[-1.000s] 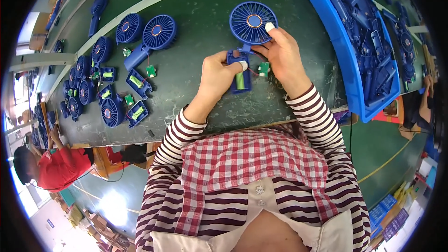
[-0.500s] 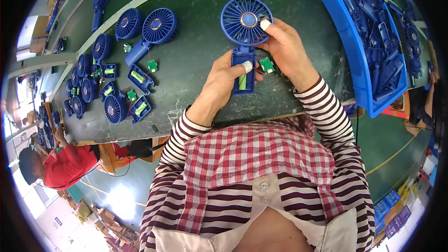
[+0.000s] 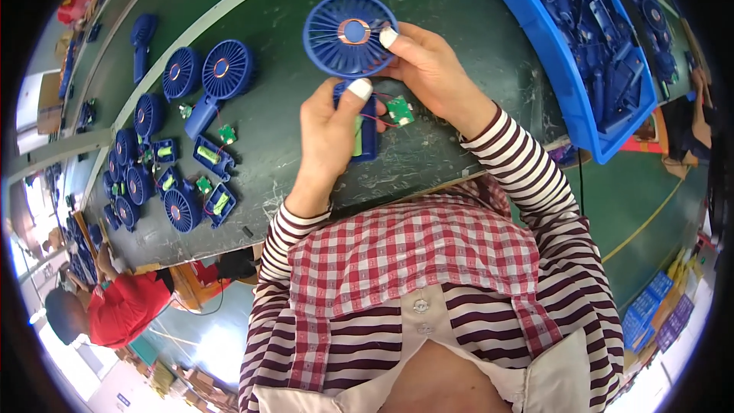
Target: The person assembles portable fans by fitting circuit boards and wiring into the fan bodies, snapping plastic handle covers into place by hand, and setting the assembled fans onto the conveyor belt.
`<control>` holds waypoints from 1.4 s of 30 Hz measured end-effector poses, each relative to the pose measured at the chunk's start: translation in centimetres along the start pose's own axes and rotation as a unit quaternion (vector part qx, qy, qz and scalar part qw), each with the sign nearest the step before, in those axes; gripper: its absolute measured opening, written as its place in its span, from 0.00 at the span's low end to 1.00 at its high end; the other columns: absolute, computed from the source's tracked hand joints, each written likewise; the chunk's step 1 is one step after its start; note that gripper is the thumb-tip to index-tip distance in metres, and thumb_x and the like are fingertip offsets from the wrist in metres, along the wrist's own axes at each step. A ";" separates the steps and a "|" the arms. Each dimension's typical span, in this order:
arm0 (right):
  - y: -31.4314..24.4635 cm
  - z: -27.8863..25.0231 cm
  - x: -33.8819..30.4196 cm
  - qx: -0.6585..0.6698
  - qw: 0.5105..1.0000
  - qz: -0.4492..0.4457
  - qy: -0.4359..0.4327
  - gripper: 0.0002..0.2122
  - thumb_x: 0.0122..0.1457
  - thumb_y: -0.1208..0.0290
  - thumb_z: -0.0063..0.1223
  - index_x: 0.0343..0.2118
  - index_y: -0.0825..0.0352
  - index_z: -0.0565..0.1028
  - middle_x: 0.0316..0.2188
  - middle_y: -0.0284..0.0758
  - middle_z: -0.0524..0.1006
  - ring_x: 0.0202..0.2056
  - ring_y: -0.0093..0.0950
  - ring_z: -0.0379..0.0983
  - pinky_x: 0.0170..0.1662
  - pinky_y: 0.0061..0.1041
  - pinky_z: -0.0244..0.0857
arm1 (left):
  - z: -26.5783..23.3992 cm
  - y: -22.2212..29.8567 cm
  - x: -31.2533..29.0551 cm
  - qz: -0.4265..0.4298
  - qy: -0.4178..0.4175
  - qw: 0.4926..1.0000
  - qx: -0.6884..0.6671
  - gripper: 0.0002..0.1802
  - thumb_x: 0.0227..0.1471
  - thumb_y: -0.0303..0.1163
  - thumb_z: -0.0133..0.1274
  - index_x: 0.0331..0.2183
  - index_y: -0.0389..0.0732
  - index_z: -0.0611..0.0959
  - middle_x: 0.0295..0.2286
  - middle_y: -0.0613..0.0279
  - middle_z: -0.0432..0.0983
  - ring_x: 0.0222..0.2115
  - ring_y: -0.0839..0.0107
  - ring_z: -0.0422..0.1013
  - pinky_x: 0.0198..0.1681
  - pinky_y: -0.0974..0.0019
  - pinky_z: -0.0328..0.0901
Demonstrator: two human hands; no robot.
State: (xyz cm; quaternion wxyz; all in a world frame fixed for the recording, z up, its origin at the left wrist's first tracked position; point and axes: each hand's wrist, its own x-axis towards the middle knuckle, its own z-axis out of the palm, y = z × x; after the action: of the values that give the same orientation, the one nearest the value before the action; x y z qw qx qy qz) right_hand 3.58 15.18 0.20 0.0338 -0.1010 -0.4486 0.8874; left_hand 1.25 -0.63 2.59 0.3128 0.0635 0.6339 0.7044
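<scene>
Over the dark green table I hold a blue handheld fan point(image 3: 353, 30) in both hands, its round grille toward me. My left hand point(image 3: 327, 126) is closed around the fan's opened handle, the white-covered thumb pressing near its top. A light green battery lies in that handle, partly hidden by the hand. My right hand point(image 3: 436, 69) grips the right rim of the fan head, its white-covered thumb on the grille. A small green circuit board point(image 3: 399, 111) hangs by thin wires beside the handle, below my right hand.
Several blue fans point(image 3: 227, 69), opened handles with batteries point(image 3: 214, 157) and circuit boards point(image 3: 227, 134) lie on the table point(image 3: 283, 176) to the left. A blue bin point(image 3: 566, 107) of blue plastic parts stands at the right. Another person in red point(image 3: 126, 310) sits at the lower left.
The fan has shifted left in the picture along with both hands. My left thumb has moved up the handle toward the fan head. The surroundings have also shifted as the view turned.
</scene>
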 end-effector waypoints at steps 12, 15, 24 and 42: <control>0.0 1.9 -2.2 -0.575 0.661 -0.480 -0.043 0.12 0.38 0.77 0.56 0.30 0.67 0.72 0.37 0.36 0.72 0.41 0.36 0.69 0.48 0.42 0.58 | -0.7 -0.5 0.7 -0.104 0.016 0.984 -0.142 0.13 0.56 0.30 0.37 0.33 0.30 0.72 0.21 0.53 0.73 0.16 0.67 0.71 0.18 0.69 0.69; 0.0 1.5 -1.5 -0.599 0.630 -0.488 -0.077 0.10 0.39 0.73 0.57 0.28 0.65 0.73 0.35 0.31 0.72 0.40 0.31 0.68 0.49 0.41 0.56 | -0.7 -1.1 0.6 -0.131 -0.041 0.979 -0.152 0.11 0.55 0.28 0.39 0.33 0.30 0.72 0.22 0.52 0.73 0.17 0.65 0.73 0.17 0.66 0.70; -1.6 2.2 -1.5 -0.601 0.677 -0.388 -0.173 0.07 0.40 0.80 0.55 0.26 0.66 0.72 0.30 0.32 0.73 0.39 0.32 0.70 0.52 0.41 0.55 | -0.8 -0.9 0.4 -0.156 -0.063 0.976 -0.140 0.10 0.55 0.28 0.41 0.31 0.30 0.73 0.22 0.52 0.73 0.17 0.64 0.72 0.18 0.67 0.70; 0.5 0.8 -3.8 -0.623 0.593 -0.507 -0.056 0.07 0.37 0.76 0.56 0.23 0.62 0.74 0.29 0.29 0.73 0.40 0.30 0.70 0.55 0.50 0.45 | 0.2 -0.3 0.5 -0.084 0.000 0.969 -0.233 0.13 0.55 0.31 0.40 0.36 0.33 0.75 0.31 0.60 0.73 0.30 0.75 0.70 0.34 0.70 0.65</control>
State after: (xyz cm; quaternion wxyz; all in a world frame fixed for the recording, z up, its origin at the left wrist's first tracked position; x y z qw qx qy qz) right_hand 7.12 13.65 0.85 0.3814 0.1965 -0.8722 0.2351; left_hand 1.08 -0.22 2.16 0.3773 -0.0646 0.4555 0.8037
